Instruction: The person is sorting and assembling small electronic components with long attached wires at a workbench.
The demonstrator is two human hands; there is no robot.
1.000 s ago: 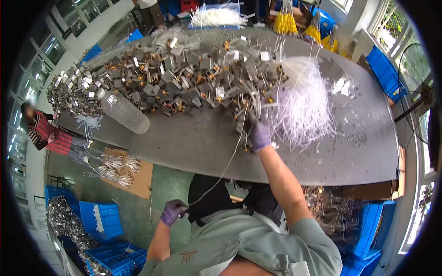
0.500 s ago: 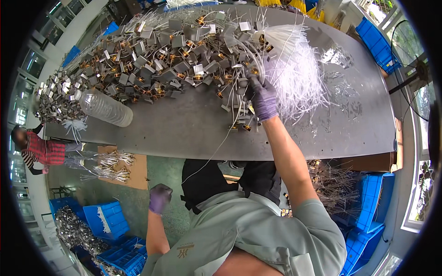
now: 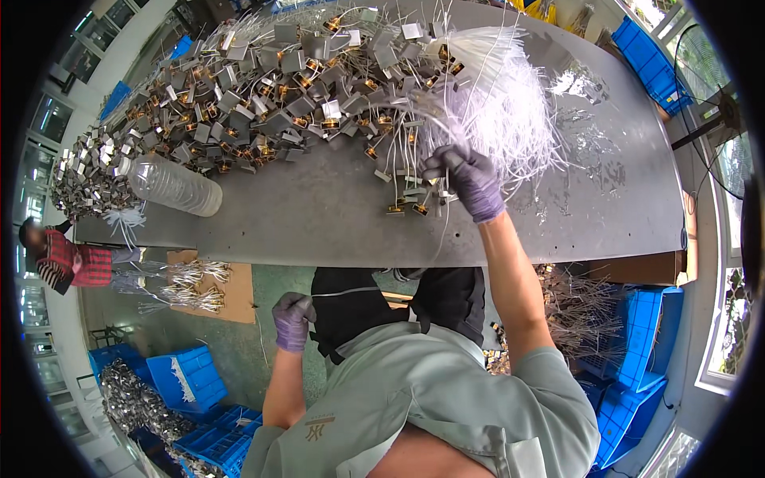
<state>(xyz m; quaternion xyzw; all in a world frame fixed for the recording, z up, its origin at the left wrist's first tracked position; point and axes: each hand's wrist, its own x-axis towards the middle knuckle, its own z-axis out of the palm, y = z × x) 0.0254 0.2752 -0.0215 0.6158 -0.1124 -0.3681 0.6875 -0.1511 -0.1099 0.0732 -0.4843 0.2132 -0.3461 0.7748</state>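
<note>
My left hand (image 3: pixel 292 320), in a purple glove, is closed in a fist off the table's near edge. A thin white strand (image 3: pixel 347 292) stretches from it across my dark trousers; whether it is a wire or a plastic strip I cannot tell. Over the table, my gloved right hand (image 3: pixel 472 182) has its fingers curled around white wires (image 3: pixel 434 118), which are partly blurred. Just below hang a few small coil parts (image 3: pixel 410 205) with grey metal plates and copper windings. Behind the hand lies a large bundle of white strands (image 3: pixel 514 111).
A heap of coil parts (image 3: pixel 279 123) covers the back left of the grey table (image 3: pixel 319 207). A clear plastic bottle (image 3: pixel 175 185) lies at its near edge. Blue crates (image 3: pixel 187 378) stand on both sides below. A person in a red checked apron (image 3: pixel 84 265) is at far left.
My left hand has risen and moved right, with a white strand now stretched from it. My right hand has come nearer and slightly right, away from the heap.
</note>
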